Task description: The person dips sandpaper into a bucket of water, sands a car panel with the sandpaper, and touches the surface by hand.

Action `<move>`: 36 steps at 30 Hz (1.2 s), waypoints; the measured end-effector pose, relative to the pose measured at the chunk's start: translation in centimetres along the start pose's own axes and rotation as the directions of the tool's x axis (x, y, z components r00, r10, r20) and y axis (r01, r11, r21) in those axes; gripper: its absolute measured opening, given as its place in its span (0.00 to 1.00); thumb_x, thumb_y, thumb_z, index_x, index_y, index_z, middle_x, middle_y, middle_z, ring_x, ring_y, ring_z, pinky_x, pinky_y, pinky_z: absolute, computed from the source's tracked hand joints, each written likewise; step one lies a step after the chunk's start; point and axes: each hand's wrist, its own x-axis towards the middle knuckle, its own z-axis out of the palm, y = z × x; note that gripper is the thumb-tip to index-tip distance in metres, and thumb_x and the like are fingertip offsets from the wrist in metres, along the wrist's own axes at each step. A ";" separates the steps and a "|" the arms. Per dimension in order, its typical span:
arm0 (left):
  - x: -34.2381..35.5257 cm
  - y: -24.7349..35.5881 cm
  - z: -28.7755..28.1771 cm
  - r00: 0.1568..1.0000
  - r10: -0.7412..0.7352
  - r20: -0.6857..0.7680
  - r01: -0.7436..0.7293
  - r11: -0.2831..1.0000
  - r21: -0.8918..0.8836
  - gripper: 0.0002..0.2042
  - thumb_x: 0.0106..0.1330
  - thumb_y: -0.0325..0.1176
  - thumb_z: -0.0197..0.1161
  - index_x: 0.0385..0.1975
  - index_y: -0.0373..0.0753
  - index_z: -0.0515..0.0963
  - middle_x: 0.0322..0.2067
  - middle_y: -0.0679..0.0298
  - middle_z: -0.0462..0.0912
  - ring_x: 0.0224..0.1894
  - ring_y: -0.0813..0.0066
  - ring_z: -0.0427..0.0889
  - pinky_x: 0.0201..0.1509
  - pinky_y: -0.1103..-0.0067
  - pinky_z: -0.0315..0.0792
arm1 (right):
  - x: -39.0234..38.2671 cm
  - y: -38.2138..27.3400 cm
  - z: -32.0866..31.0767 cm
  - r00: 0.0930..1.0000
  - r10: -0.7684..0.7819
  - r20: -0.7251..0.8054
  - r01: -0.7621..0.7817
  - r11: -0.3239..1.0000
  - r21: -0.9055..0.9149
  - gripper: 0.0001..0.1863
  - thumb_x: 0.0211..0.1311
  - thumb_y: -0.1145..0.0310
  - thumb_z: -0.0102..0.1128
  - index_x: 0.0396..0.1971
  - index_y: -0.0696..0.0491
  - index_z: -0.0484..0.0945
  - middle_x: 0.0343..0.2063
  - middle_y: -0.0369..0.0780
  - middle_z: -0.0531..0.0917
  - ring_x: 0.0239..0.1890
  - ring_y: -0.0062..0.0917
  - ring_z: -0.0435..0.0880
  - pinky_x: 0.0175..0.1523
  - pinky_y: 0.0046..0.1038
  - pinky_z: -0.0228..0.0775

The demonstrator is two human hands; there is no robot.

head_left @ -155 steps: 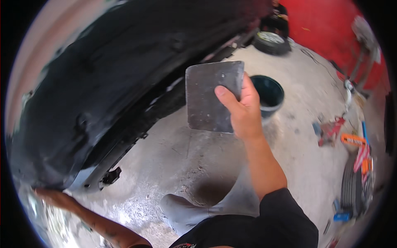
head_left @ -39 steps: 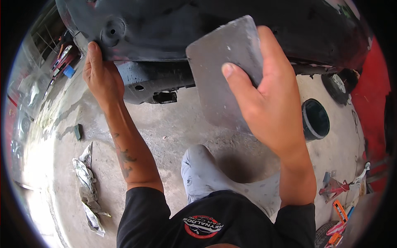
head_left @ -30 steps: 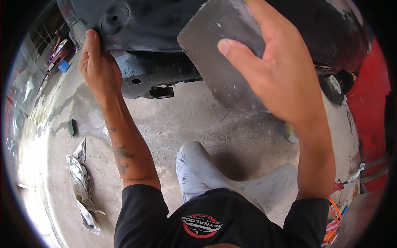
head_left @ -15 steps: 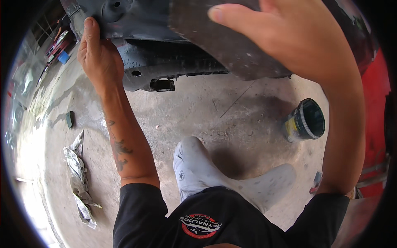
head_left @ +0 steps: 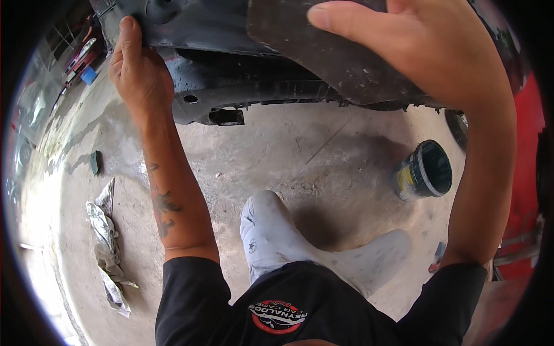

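Across the top is a dark grey-black car body panel (head_left: 202, 26) with a bent lower edge and a round recess. My left hand (head_left: 141, 75) is closed on its left end, thumb over the face and fingers curled around the edge. A stiff, dark brown sheet (head_left: 323, 57) with white specks lies in front of the panel's right part. My right hand (head_left: 415, 52) holds that sheet, its thumb stretched along the face; the other fingers are mostly cut off by the top edge. Beneath the panel runs a black lower car part (head_left: 254, 89) with holes.
A dark green bucket (head_left: 407, 179) lies tilted on the concrete floor (head_left: 288, 155) at right. Crumpled silvery sheeting (head_left: 104, 230) and a small dark green piece (head_left: 96, 162) lie at left. Red bodywork (head_left: 522, 173) stands far right; a red car (head_left: 83, 55) is at far left.
My right hand and the brown sheet have shifted slightly right. My left hand keeps its grip on the panel.
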 end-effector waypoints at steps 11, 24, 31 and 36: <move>-0.4 -0.4 0.6 0.999 0.041 -0.009 -0.041 0.999 0.021 0.13 0.71 0.36 0.55 0.42 0.30 0.78 0.39 0.61 0.82 0.41 0.78 0.79 0.48 0.83 0.70 | -0.2 0.7 -0.4 0.998 -0.044 -0.037 0.045 0.999 0.020 0.10 0.54 0.77 0.52 0.36 0.64 0.67 0.28 0.49 0.74 0.31 0.37 0.73 0.40 0.31 0.66; -0.6 -0.8 0.7 0.998 0.003 -0.057 -0.002 1.000 0.025 0.14 0.69 0.38 0.58 0.40 0.29 0.78 0.35 0.63 0.82 0.34 0.83 0.78 0.37 0.87 0.69 | 0.9 1.1 0.8 0.986 -0.164 -0.025 0.158 0.974 -0.161 0.13 0.53 0.76 0.53 0.40 0.63 0.69 0.30 0.51 0.76 0.35 0.45 0.75 0.43 0.34 0.67; -0.6 -0.8 0.5 0.999 0.025 -0.040 -0.023 0.999 0.028 0.15 0.69 0.38 0.58 0.41 0.29 0.78 0.37 0.63 0.82 0.36 0.81 0.79 0.40 0.86 0.70 | 1.1 1.0 1.0 0.976 -0.210 -0.047 0.195 0.955 -0.221 0.13 0.54 0.76 0.52 0.40 0.63 0.70 0.35 0.53 0.78 0.41 0.49 0.76 0.43 0.40 0.67; -0.3 -1.1 -0.2 0.998 0.059 -0.015 -0.059 0.998 -0.008 0.14 0.69 0.37 0.58 0.42 0.29 0.78 0.37 0.63 0.83 0.38 0.80 0.79 0.43 0.85 0.70 | 1.4 2.3 1.1 0.990 -0.122 -0.066 0.131 0.981 0.141 0.12 0.54 0.76 0.52 0.39 0.63 0.69 0.34 0.53 0.77 0.40 0.49 0.76 0.44 0.40 0.67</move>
